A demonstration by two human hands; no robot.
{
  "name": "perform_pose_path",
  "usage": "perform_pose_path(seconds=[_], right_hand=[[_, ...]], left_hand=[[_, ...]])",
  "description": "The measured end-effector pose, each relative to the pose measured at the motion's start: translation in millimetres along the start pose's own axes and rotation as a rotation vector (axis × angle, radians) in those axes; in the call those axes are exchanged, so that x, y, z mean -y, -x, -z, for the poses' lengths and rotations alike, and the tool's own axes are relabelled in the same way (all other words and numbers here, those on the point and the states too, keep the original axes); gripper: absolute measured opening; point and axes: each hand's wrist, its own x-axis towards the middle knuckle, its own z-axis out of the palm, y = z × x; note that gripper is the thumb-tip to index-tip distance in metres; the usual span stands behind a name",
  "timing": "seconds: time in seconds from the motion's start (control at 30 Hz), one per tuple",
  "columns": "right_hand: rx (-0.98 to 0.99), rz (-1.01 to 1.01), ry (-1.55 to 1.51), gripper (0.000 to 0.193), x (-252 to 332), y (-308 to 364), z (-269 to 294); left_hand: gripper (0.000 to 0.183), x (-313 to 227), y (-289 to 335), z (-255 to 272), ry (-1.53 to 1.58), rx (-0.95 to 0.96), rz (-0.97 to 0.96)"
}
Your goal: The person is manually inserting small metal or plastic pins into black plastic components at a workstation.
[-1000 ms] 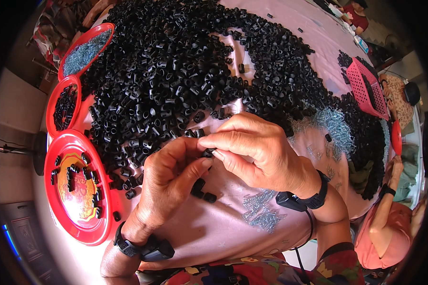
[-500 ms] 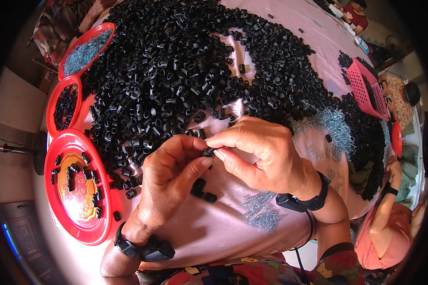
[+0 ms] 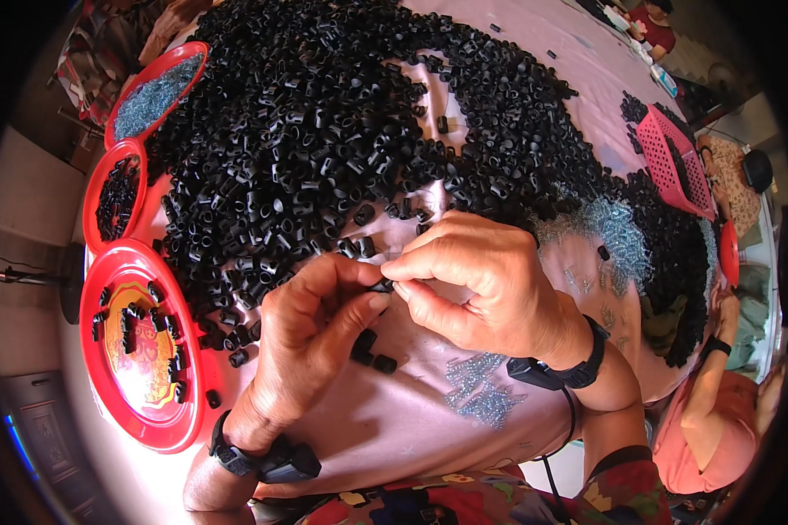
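Over the near part of the cloth, my left hand (image 3: pixel 311 324) pinches a small black plastic piece (image 3: pixel 382 286) between thumb and fingers. The thumb and forefinger of my right hand (image 3: pixel 481 271) meet at the right end of that piece, closed together. Whatever tiny thing the right fingertips might hold is too small to make out. Just below the fingers lie a few loose black pieces (image 3: pixel 384 363). A large heap of short, hollow black pieces (image 3: pixel 271 140) spreads beyond both hands. Small shiny bluish-grey pieces (image 3: pixel 486 398) lie beside my right wrist.
A red plate (image 3: pixel 192 398) holding several black pieces stands at the left. Behind it are a red bowl (image 3: pixel 91 201) and a red tray of bluish-grey pieces (image 3: pixel 156 101). At the right are a pink basket (image 3: pixel 661 149), more bluish-grey pieces (image 3: pixel 617 232) and a co-worker's arm (image 3: pixel 702 398).
My right fingertips have shifted very slightly at the black piece. My left hand keeps its grip in nearly the same place.
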Motion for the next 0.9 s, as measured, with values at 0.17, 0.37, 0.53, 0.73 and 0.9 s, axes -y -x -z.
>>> perform_pose_path(seconds=[0.17, 0.37, 0.53, 0.73, 0.9], right_hand=[[0.064, 0.001, 0.018, 0.021, 1.7, -0.1, 4.5], [0.054, 0.0, -0.01, 0.019, 2.8, 0.5, 3.3], [0.064, -0.02, -0.007, 0.017, 4.0, 1.2, 3.0], [0.07, -0.026, 0.045, 0.017, 8.3, 3.2, 1.8], [0.075, -0.052, 0.003, 0.016, 6.2, 3.9, 1.3]], left_hand=[[0.014, 0.3, 1.8, -2.1, -0.153, -0.033, -0.077], [0.014, -3.7, 4.5, -5.8, -0.265, -0.064, -0.098], [0.014, -0.3, 6.3, -7.8, -0.32, -0.1, -0.129], [0.015, 3.3, 7.7, -9.6, -0.383, -0.122, -0.19], [0.015, 0.9, 9.7, -9.6, -0.402, -0.127, -0.191]])
